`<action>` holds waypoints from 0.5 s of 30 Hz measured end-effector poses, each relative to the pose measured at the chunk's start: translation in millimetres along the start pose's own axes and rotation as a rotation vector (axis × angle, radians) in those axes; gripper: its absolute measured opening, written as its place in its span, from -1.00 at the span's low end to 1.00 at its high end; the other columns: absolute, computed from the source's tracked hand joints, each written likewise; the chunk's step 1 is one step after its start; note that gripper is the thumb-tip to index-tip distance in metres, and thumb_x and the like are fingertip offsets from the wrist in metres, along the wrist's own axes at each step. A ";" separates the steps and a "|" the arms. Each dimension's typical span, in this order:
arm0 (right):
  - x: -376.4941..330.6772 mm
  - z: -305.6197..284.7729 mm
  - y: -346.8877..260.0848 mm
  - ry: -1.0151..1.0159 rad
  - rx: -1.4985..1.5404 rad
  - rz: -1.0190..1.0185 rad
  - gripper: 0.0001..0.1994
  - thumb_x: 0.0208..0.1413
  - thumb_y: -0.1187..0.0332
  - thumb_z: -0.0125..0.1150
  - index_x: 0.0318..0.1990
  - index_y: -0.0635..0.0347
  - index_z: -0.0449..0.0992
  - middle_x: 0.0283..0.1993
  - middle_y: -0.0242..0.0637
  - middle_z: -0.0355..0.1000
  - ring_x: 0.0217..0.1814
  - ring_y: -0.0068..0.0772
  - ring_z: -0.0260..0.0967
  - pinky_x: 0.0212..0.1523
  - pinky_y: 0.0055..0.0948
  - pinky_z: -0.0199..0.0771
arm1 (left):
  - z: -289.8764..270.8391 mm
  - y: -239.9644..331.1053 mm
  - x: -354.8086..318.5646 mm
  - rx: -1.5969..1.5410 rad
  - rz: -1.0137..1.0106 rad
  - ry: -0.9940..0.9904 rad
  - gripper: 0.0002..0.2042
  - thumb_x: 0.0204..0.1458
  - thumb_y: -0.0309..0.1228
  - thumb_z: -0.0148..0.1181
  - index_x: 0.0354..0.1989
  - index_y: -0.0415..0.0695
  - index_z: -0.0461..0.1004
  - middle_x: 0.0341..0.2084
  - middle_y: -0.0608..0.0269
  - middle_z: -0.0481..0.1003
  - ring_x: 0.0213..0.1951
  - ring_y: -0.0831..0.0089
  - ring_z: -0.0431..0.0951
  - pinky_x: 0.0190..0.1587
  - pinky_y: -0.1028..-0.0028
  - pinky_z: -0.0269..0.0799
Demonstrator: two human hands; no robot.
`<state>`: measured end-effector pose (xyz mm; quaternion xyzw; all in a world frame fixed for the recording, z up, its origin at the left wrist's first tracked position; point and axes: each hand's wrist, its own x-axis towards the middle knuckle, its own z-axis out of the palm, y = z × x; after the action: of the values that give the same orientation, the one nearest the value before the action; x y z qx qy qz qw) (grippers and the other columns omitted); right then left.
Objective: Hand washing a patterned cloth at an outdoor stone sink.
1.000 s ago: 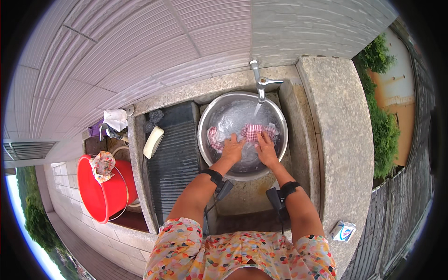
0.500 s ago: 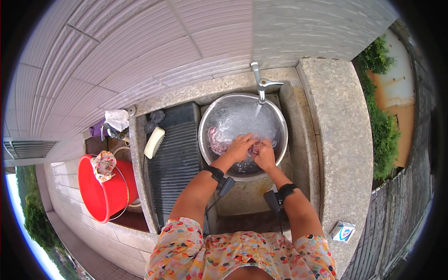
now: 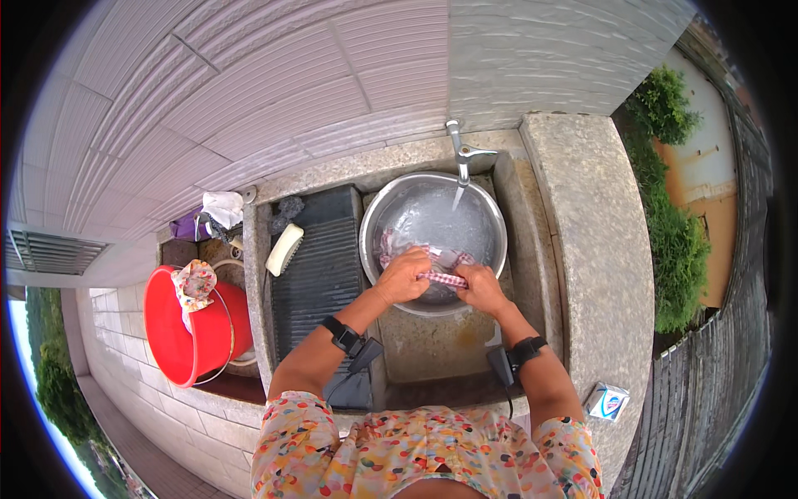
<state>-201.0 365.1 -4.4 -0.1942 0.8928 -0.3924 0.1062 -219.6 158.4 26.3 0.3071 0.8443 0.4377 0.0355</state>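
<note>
A red-and-white checked cloth (image 3: 443, 279) is stretched between my two hands above the near part of a round metal basin (image 3: 369, 270). My left hand (image 3: 403, 277) is closed round one end of the stretched edge, and my right hand (image 3: 482, 289) grips the other. More of the wet cloth hangs beyond my fingers into the water. From the tap (image 3: 463, 158) at the back, water runs into the basin. What kind of cloth item it is cannot be made out.
Left of the basin lies a dark ridged washboard slab (image 3: 320, 308) with a cream scrubbing brush (image 3: 285, 249) and a dark scouring pad (image 3: 288, 213). Further left stands a red bucket (image 3: 166, 333) with a patterned cloth (image 3: 195, 284) over its rim. A small box (image 3: 607, 401) rests on the right ledge (image 3: 598, 249).
My hands were close together, bunching the cloth in the water. Now they are apart and a little nearer to me, with the cloth's edge lifted and pulled straight between them.
</note>
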 end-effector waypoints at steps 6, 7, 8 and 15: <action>2.6 14.5 6.4 0.082 -0.106 0.097 -0.81 -0.34 0.42 0.15 -0.45 0.22 0.47 -0.51 -0.17 0.34 -0.27 -0.13 0.30 -0.29 -0.22 0.31 | -14.3 30.1 -0.3 0.122 -0.128 0.030 -0.91 -0.34 -0.60 -0.01 -0.59 -0.19 0.25 -0.52 0.17 0.33 -0.43 0.16 0.37 -0.39 0.33 0.30; 2.3 14.8 9.0 0.059 -0.157 0.247 -0.81 -0.34 0.41 0.16 -0.45 0.22 0.47 -0.49 -0.15 0.33 -0.29 -0.12 0.30 -0.29 -0.22 0.31 | -15.9 28.4 -2.3 0.179 -0.146 0.038 -0.89 -0.31 -0.58 0.02 -0.55 -0.19 0.27 -0.49 0.14 0.34 -0.42 0.12 0.38 -0.38 0.28 0.30; 0.0 14.5 11.9 0.061 -0.158 0.245 -0.81 -0.34 0.41 0.16 -0.45 0.22 0.47 -0.49 -0.15 0.33 -0.29 -0.12 0.30 -0.29 -0.22 0.31 | -16.6 25.3 -5.2 0.235 -0.164 0.046 -0.88 -0.29 -0.57 0.05 -0.50 -0.18 0.29 -0.47 0.10 0.34 -0.41 0.08 0.40 -0.38 0.24 0.30; 0.7 -2.7 -24.7 0.533 -0.075 -0.201 -0.84 -0.34 0.49 0.16 -0.62 0.23 0.27 -0.53 -0.20 0.21 -0.50 -0.13 0.17 -0.51 -0.28 0.17 | 4.3 -26.8 -50.8 0.452 -0.502 -0.294 -0.75 -0.22 -0.51 0.07 -0.27 -0.12 0.40 -0.30 0.16 0.41 -0.18 0.17 0.38 -0.19 0.27 0.31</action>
<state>-196.0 351.4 15.8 -0.1756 0.8794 -0.4048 -0.1788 -190.1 122.0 -7.4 0.1500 0.9547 0.1688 0.1938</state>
